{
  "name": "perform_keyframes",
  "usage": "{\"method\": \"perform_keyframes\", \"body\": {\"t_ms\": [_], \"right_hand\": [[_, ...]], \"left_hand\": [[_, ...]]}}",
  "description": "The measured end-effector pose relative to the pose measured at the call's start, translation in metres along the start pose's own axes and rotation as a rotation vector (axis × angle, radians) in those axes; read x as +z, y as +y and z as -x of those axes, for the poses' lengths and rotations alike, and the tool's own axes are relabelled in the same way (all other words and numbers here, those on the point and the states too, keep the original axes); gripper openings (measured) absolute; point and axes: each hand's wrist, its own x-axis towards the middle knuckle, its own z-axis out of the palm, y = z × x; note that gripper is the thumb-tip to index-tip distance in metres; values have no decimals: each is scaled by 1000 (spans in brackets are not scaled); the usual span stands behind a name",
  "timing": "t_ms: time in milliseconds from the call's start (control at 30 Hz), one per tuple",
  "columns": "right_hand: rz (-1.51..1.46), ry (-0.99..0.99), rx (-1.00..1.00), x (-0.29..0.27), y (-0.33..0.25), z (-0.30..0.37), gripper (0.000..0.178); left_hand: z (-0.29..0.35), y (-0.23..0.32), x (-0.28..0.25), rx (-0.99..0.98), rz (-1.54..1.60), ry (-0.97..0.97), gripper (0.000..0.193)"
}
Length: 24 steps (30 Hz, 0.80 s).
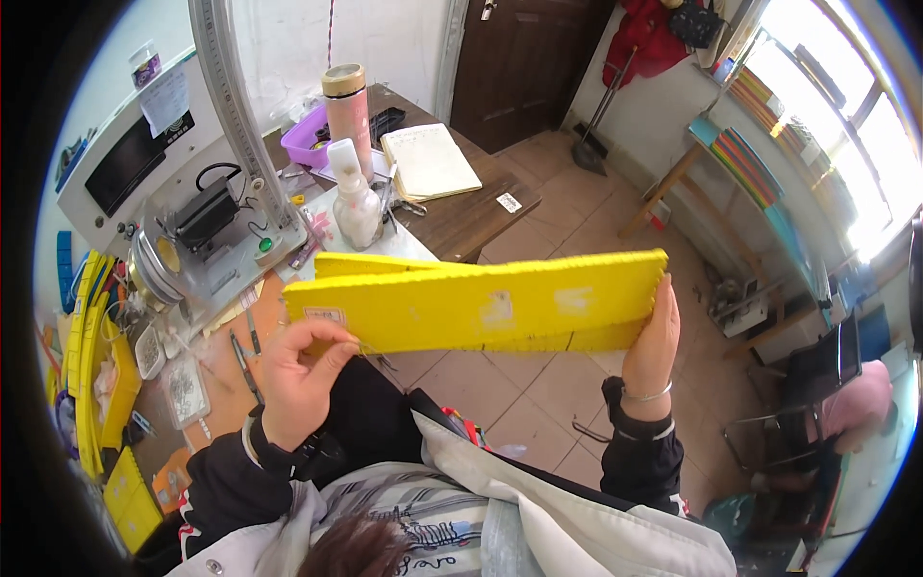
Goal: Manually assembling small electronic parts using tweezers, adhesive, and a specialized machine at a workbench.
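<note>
Two long yellow boards with finely notched edges are held up in front of me between both hands. The front yellow board has a small paper label at its left end and pale patches of tape on its face. A second yellow board shows behind it, slightly skewed. My left hand pinches the lower left corner, thumb and forefinger together, where a thin thread or wire seems to hang. Against the right end presses my right hand, fingers pointing up, some of them hidden behind the board.
On my left stands a machine with a metal column, beside pliers and a yellow bin. A white bottle, pink flask and open notebook stand on the table. Another person sits at the right.
</note>
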Motion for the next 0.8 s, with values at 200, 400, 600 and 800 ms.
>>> {"method": "perform_keyframes", "body": {"t_ms": [200, 400, 600, 800], "right_hand": [[-167, -68, 200, 1, 0, -5, 33], [-98, -165, -6, 9, 0, 0, 21], [-142, -38, -176, 23, 21, 10, 14], [-74, -123, 72, 18, 41, 28, 9]], "left_hand": [[3, -1, -10, -4, -66, 27, 6], [3, 5, -24, -55, -45, -85, 7], [1, -27, -19, -131, 244, 35, 9], [10, -48, -20, -132, 369, 205, 11]]}}
